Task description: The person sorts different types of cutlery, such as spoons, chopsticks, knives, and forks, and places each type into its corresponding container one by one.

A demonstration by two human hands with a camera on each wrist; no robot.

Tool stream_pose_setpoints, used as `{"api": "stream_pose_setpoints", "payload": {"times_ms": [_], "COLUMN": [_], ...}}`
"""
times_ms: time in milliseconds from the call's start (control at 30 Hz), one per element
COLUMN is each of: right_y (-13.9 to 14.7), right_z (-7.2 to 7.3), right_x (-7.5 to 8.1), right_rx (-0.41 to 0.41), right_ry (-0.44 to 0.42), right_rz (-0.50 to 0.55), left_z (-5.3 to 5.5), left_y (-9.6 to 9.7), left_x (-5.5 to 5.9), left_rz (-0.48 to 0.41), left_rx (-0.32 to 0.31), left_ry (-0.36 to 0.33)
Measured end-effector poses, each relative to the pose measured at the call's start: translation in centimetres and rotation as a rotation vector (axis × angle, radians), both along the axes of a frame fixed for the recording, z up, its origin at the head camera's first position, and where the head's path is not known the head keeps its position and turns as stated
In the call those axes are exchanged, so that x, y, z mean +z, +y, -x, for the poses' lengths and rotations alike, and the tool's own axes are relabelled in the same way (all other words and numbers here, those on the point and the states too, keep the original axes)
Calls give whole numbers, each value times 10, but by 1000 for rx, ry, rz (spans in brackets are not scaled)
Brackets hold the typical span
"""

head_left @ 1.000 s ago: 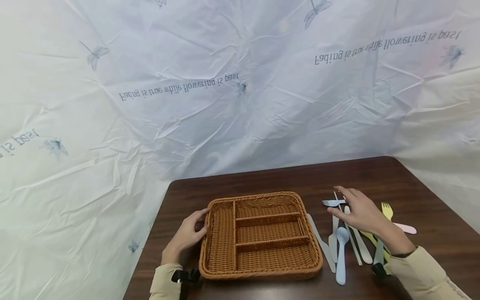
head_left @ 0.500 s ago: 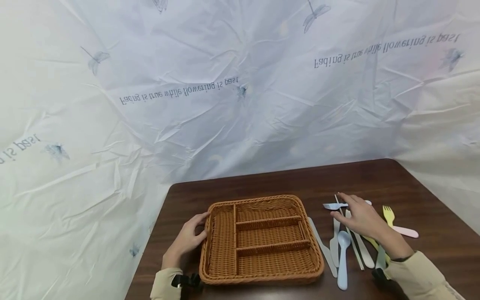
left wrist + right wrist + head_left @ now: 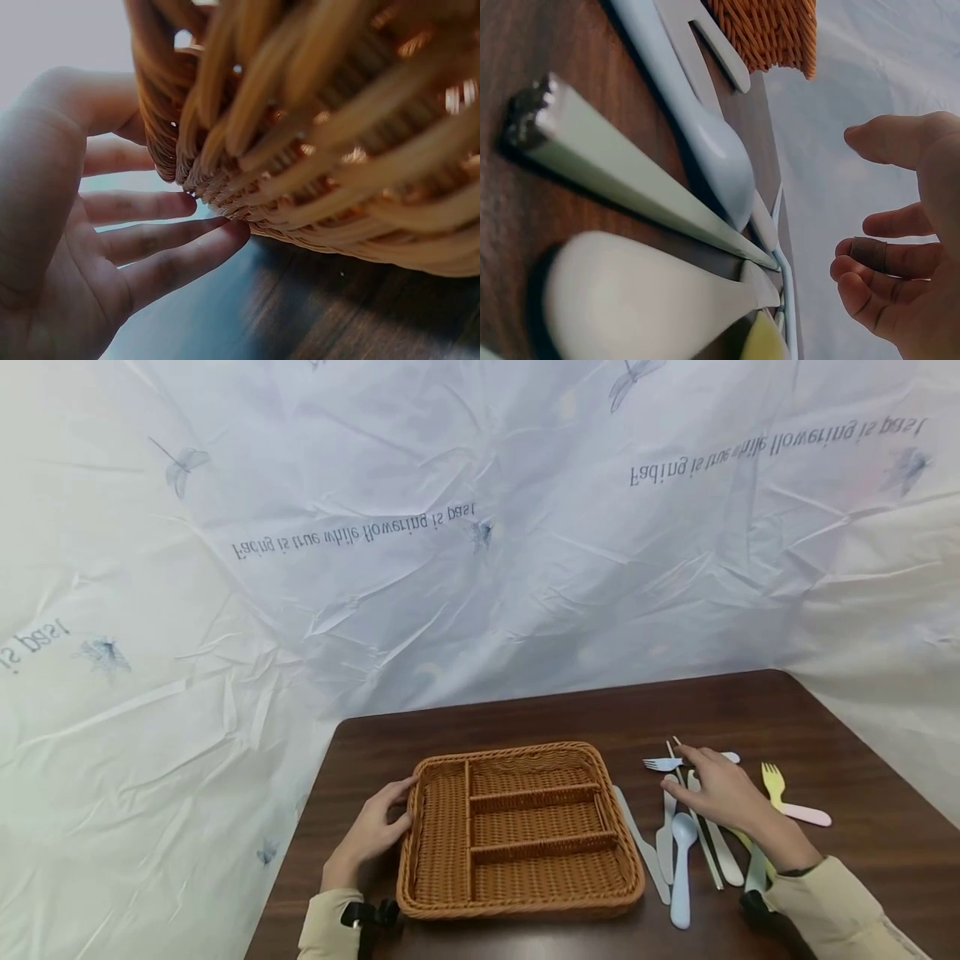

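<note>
My left hand (image 3: 371,827) rests at the left side of a brown wicker basket (image 3: 517,907) with several compartments. In the left wrist view, its nearly straight fingers (image 3: 176,262) touch the woven outer wall. My right hand (image 3: 720,789) hovers palm down over a cluster of cutlery, fingers loosely bent and holding nothing. Close by its fingertips lies a pale blue fork (image 3: 662,765), partly covered by the hand. Beneath and beside the hand are pale green chopsticks (image 3: 630,165), a light blue spoon (image 3: 681,877) and a white rounded handle (image 3: 630,300).
Pale knives (image 3: 645,852) lie along the basket's right side. Farther right, a yellow fork (image 3: 773,783) meets a pink handle (image 3: 806,814). A green utensil (image 3: 756,868) lies partly under the right wrist. White printed sheeting (image 3: 480,610) hangs behind the dark wooden table (image 3: 570,706).
My right hand has shifted slightly toward me over the cutlery, and the fork's handle end now shows beyond it. The left hand and the basket have stayed in place.
</note>
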State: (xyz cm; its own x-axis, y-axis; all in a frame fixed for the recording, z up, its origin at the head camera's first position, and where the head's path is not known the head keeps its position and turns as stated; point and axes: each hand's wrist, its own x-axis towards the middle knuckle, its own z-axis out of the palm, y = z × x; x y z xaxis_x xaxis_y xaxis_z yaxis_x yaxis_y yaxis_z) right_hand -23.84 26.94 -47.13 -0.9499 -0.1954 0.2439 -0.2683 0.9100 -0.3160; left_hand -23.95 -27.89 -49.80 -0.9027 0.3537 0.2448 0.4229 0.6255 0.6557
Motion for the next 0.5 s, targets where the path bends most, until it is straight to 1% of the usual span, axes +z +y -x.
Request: {"api": "stream_pose_setpoints", "payload": {"times_ms": [100, 167, 300, 400, 500], "right_y": [-1, -3, -7, -8, -9], "right_z": [0, 0, 2, 4, 6], "right_x": [-3, -5, -9, -13, -16], "right_rx": [7, 11, 14, 14, 16], "right_ry": [-3, -5, 2, 6, -7], "right_rz": [-3, -5, -2, 0, -4], "left_z": [0, 0, 3, 4, 2], "left_y": [0, 0, 0, 0, -1], "left_x": [0, 0, 3, 4, 2], "left_rz": [9, 17, 19, 9, 14], "left_rx": [-9, -17, -20, -22, -20], "left_ry": [-2, 19, 38, 33, 28]}}
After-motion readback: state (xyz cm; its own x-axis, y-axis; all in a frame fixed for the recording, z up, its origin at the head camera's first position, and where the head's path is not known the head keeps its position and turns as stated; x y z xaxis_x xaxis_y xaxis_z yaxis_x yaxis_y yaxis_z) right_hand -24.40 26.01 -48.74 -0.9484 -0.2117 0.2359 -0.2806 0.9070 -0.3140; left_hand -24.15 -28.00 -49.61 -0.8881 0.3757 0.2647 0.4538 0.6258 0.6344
